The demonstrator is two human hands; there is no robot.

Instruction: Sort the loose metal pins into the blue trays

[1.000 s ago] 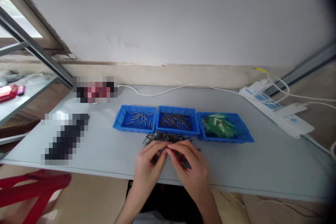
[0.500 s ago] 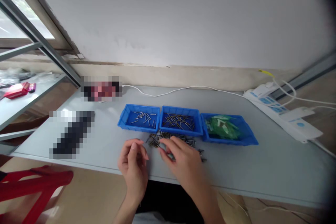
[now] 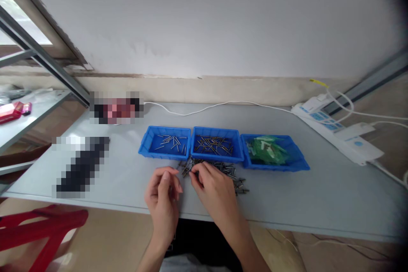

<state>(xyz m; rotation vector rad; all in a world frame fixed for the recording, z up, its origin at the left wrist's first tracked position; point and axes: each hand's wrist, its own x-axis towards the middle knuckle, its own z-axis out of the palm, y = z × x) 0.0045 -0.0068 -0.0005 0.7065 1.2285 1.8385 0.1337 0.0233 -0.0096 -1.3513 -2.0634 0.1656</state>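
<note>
My left hand [image 3: 163, 189] is held over the front of the table, its fingers curled in toward the thumb. What it holds, if anything, is hidden. Thumb and forefinger of my right hand [image 3: 212, 185] are pinched together at the left part of a loose pile of thin metal pins like screws or rivets [image 3: 228, 171]; I cannot make out what is between them. Part of the pile is covered by this hand. Behind it stand a left blue bin [image 3: 142, 151] with silvery pins, a middle blue bin [image 3: 216, 158] with darker, brassy pins, and a right blue bin [image 3: 301, 165].
Green plastic bags [image 3: 270, 151] lie in the right bin. A white power strip [image 3: 338, 131] with cables sits at the right, and a white cord [image 3: 197, 112] runs along the wall. Blurred-out items lie at the left. A red stool [image 3: 47, 229] stands below the table.
The view has shifted slightly, so the bins sit a little further left. My right hand has lowered a little at the pile, fingers still pinched. The left hand stays curled.
</note>
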